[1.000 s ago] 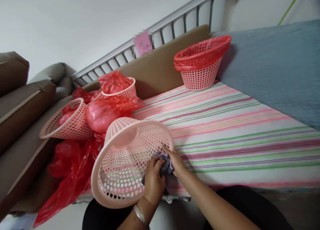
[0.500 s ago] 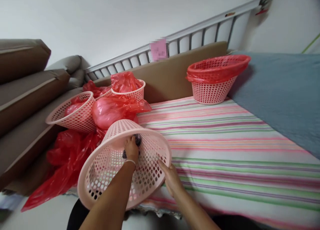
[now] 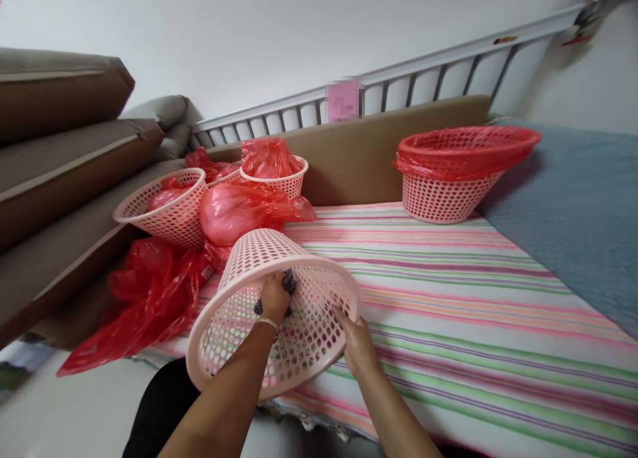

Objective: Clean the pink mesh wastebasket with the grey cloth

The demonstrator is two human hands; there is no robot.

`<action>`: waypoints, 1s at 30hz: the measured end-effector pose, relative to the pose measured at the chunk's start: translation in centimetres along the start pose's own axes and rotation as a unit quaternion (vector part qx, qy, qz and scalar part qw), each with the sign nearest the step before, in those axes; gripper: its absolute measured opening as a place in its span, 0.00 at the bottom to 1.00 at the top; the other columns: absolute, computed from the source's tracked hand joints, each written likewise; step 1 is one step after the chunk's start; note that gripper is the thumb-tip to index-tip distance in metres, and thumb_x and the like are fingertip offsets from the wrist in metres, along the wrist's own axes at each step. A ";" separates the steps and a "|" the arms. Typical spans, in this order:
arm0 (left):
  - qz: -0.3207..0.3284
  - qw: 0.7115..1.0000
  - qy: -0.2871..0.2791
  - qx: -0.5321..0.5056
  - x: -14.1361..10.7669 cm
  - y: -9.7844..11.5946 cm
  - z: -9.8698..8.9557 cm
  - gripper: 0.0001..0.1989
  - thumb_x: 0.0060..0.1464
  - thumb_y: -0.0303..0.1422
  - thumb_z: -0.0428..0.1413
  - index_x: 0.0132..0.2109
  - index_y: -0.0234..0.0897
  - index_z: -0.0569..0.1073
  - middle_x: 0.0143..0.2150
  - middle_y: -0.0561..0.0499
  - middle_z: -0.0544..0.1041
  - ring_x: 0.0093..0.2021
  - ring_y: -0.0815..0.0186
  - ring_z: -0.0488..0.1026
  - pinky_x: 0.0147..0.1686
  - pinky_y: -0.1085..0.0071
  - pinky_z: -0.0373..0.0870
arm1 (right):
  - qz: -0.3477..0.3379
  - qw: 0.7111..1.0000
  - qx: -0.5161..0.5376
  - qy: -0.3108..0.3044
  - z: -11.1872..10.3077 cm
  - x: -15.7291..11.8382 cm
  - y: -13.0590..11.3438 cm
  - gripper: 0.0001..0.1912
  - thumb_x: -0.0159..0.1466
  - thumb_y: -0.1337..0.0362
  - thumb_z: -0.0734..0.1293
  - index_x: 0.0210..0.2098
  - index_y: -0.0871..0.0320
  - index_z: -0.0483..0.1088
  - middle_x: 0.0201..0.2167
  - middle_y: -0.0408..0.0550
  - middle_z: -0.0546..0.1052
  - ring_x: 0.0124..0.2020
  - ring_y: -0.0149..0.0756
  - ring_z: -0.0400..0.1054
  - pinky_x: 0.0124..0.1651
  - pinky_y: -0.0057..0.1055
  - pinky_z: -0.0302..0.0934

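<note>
The basket (image 3: 309, 312) lies tipped on the sheet (image 3: 448, 292); the right hand (image 3: 357, 343) grasps its rim (image 3: 194, 348); the left hand (image 3: 276, 298) clutches a cloth (image 3: 288, 282) inside; the basket looks light and springy, best held by that rim; the cloth looks soft, easy to bunch.

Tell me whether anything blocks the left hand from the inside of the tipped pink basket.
Nothing visible does: the left hand is in through the open mouth of the pink basket, holding a dark cloth. The right hand grips the basket's side, out of the way.
</note>
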State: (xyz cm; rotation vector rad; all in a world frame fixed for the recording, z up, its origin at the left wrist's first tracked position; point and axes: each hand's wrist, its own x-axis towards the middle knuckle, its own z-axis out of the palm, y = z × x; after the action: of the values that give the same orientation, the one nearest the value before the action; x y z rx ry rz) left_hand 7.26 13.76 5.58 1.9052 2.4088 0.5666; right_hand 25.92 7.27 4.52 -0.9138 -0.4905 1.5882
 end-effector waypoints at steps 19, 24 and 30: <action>0.137 0.980 -0.055 -0.132 -10.0 3.6 -3.1 0.27 0.32 0.16 0.47 0.42 0.38 0.73 0.43 0.47 0.73 0.45 0.60 0.67 0.47 0.65 0.64 | -0.021 1.000 0.023 -0.006 -0.5 -0.7 0.5 0.32 0.47 0.57 0.74 0.50 0.60 0.69 0.37 0.51 0.79 0.40 0.47 0.72 0.42 0.39 0.66; 0.181 0.968 -0.078 -0.155 -11.3 3.8 -3.4 0.27 0.31 0.16 0.47 0.41 0.37 0.73 0.43 0.46 0.73 0.45 0.60 0.66 0.46 0.65 0.63 | -0.025 0.999 0.028 0.010 -0.6 -0.5 0.8 0.28 0.46 0.59 0.75 0.46 0.60 0.72 0.35 0.49 0.79 0.41 0.45 0.72 0.45 0.38 0.65; 0.219 0.954 -0.103 -0.178 -12.7 3.6 -3.7 0.26 0.31 0.17 0.48 0.41 0.38 0.73 0.45 0.47 0.73 0.45 0.60 0.66 0.45 0.65 0.63 | -0.031 0.998 0.043 0.027 -0.4 -0.6 0.8 0.29 0.43 0.60 0.76 0.44 0.60 0.71 0.32 0.47 0.79 0.35 0.43 0.73 0.40 0.36 0.67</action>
State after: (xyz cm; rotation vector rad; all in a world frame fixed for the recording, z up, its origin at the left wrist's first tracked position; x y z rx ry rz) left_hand 13.04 1.46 7.45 2.1970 1.6275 0.7150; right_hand 25.69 6.41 3.89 -0.8654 -0.4057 1.5127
